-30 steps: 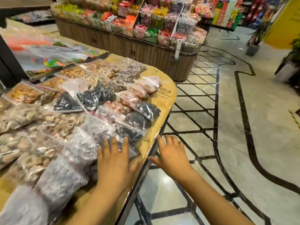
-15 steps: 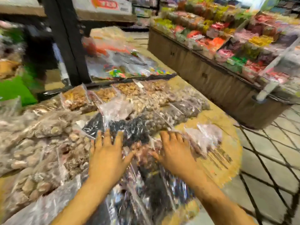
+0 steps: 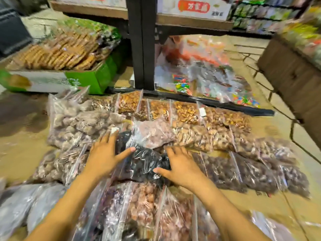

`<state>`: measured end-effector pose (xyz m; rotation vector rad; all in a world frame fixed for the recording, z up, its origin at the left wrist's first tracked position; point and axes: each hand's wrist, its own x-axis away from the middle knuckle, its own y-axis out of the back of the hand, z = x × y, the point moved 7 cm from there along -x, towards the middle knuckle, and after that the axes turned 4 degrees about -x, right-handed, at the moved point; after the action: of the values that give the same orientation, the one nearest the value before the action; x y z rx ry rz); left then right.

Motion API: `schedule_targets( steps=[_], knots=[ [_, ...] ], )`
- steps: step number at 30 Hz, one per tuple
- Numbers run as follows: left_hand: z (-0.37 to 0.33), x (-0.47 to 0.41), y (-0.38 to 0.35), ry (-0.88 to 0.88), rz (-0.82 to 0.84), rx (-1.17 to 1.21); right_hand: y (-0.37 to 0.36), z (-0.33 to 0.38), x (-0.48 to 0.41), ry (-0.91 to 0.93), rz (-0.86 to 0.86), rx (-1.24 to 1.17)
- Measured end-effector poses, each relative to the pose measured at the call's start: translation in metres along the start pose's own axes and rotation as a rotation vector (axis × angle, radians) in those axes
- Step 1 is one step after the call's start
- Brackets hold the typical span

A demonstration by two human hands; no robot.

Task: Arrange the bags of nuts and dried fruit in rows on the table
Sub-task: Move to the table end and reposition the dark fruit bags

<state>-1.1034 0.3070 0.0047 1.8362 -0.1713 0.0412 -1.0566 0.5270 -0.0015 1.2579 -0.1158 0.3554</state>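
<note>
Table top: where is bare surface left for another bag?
Bare table lies left of the pale nut bags, and right of the dark brown bags. Crowded around both hands, left and right, flat on the black fruit bag.

— What sort of place is this looking like?
— A snack shop: clear bags of nuts (image 3: 186, 113) are lying across a display table (image 3: 20, 150), and boxed biscuits (image 3: 57, 54) are sitting beneath stocked shelves (image 3: 260, 16).

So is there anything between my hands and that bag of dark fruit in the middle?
Nothing visible. The left hand and right hand both lie flat on either side of the dark fruit bag, fingers spread and already touching its plastic. Only neighbouring bags crowd around it, like the pinkish bag overlapping its far edge.
</note>
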Motion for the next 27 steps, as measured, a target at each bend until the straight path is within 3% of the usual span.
schedule_targets(
  steps=[6,13,19,27],
  knots=[
    [0.030,-0.059,-0.014,-0.043,0.089,0.012,-0.013,0.002,-0.026,0.029,0.199,-0.090],
    [0.020,-0.095,-0.018,-0.145,0.173,0.088,-0.010,0.013,-0.031,-0.010,0.229,-0.063],
    [0.032,-0.091,-0.031,-0.186,0.223,0.037,-0.003,0.022,-0.020,-0.042,0.024,0.066],
    [0.034,-0.047,-0.005,-0.020,0.086,0.539,0.004,0.059,0.030,0.052,-0.372,0.234]
  ],
)
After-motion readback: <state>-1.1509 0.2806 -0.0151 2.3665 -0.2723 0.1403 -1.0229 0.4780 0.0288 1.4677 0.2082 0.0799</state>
